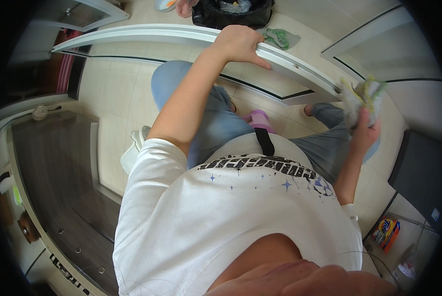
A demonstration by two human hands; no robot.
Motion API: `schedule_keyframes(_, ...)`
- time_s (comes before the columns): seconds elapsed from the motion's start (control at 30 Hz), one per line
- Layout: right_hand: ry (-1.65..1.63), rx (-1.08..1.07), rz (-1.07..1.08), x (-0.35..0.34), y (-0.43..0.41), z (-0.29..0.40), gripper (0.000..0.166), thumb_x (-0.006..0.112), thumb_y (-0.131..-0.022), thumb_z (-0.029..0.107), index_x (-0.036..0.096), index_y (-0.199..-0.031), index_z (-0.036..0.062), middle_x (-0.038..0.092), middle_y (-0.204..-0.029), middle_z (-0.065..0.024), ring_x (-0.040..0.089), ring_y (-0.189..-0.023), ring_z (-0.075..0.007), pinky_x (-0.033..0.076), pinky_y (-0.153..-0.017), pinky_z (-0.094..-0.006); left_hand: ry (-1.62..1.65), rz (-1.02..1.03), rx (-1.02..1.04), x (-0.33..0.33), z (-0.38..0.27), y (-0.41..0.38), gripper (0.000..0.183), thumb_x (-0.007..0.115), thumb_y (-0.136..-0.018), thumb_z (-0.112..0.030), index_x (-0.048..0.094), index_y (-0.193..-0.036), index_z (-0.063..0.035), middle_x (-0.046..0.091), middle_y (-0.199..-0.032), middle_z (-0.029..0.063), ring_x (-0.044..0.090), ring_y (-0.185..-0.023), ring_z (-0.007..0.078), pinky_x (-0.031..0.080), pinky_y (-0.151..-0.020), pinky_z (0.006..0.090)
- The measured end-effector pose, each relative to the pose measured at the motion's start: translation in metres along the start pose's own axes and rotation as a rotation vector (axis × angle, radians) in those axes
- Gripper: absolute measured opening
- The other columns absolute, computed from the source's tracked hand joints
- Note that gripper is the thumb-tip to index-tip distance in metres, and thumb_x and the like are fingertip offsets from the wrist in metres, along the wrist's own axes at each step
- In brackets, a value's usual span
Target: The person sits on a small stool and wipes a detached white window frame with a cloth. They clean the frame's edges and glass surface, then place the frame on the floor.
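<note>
My left hand [239,44] grips the upper edge of a white-framed glass door [139,30], thumb on the near side and fingers over the far side. My right hand [367,131] holds a crumpled grey-white cloth [357,101] with yellow-green edging. That cloth is at the right end of the door frame and looks slightly blurred; whether it touches the frame I cannot tell. Below the door, between my legs in blue jeans [213,122], stands a pink-purple plastic container [260,120], partly hidden by a black strap.
Beyond the door lie a black plastic bag [232,14] and a green-and-clear plastic bag [280,38] on the tiles. Another white-framed panel [372,48] stands at right. A dark cabinet [417,174] and a Tide packet [385,234] are at lower right; a dark panelled unit [58,177] is left.
</note>
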State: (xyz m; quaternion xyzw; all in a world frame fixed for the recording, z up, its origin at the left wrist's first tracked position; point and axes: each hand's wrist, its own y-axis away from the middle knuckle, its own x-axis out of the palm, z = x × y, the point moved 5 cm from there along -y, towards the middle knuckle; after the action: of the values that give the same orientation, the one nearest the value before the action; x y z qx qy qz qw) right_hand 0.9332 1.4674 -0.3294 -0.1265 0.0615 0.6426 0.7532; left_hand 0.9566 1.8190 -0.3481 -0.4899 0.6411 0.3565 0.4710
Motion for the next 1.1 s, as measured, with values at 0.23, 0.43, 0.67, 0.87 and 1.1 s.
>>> schedule_keyframes(0.23,0.594,-0.802,0.252,0.067,0.007,0.031,0.034,0.072,-0.073,0.006,0.063,-0.106,0.0050,0.062,-0.108,-0.0132,0.060,-0.096,-0.0316,0.047,-0.085,-0.0346,-0.005,-0.035,0.018,0.005,0.003,-0.007,0.062,0.072,-0.055,-0.065,0.065,-0.073,-0.0067,0.060,-0.061,0.0110,0.061,-0.064,0.0315,0.048,-0.059,0.0402)
schedule_keyframes(0.43,0.123,-0.313,-0.158,0.017,-0.019,-0.040,0.031,0.067,-0.077,0.001,0.063,-0.107,0.0016,0.063,-0.106,-0.0103,0.061,-0.094,-0.0226,0.048,-0.083,-0.0319,-0.030,-0.027,0.003,0.004,0.003,-0.008,0.062,0.072,-0.055,-0.066,0.065,-0.074,-0.0068,0.059,-0.060,0.0105,0.061,-0.063,0.0317,0.048,-0.059,0.0391)
schedule_keyframes(0.67,-0.666,0.233,-0.192,-0.001,-0.017,-0.090,0.042,0.053,-0.092,0.027,0.053,-0.116,-0.0074,0.061,-0.105,-0.0121,0.059,-0.097,-0.0206,0.047,-0.086,-0.0331,-0.029,0.012,-0.025,0.005,0.001,-0.021,0.065,0.069,-0.055,-0.069,0.067,-0.075,-0.0076,0.062,-0.065,0.0112,0.063,-0.069,0.0304,0.048,-0.060,0.0393)
schedule_keyframes(0.87,-0.177,0.292,-0.365,0.098,0.006,-0.210,0.048,0.040,-0.097,0.035,0.047,-0.121,-0.0062,0.053,-0.121,-0.0190,0.051,-0.113,-0.0294,0.038,-0.094,-0.0340,-0.082,-0.057,-0.009,0.007,-0.005,-0.019,0.059,0.075,-0.055,-0.060,0.067,-0.078,-0.0063,0.062,-0.062,0.0113,0.061,-0.062,0.0294,0.048,-0.058,0.0363)
schedule_keyframes(1.1,-0.076,0.709,-0.367,0.128,0.028,-0.369,0.040,0.043,-0.093,0.027,0.049,-0.123,0.0006,0.056,-0.119,-0.0189,0.054,-0.110,-0.0349,0.042,-0.091,-0.0383,-0.068,0.003,-0.043,0.007,-0.015,-0.036,0.059,0.075,-0.054,-0.059,0.069,-0.080,-0.0071,0.063,-0.064,0.0106,0.063,-0.064,0.0292,0.049,-0.060,0.0366)
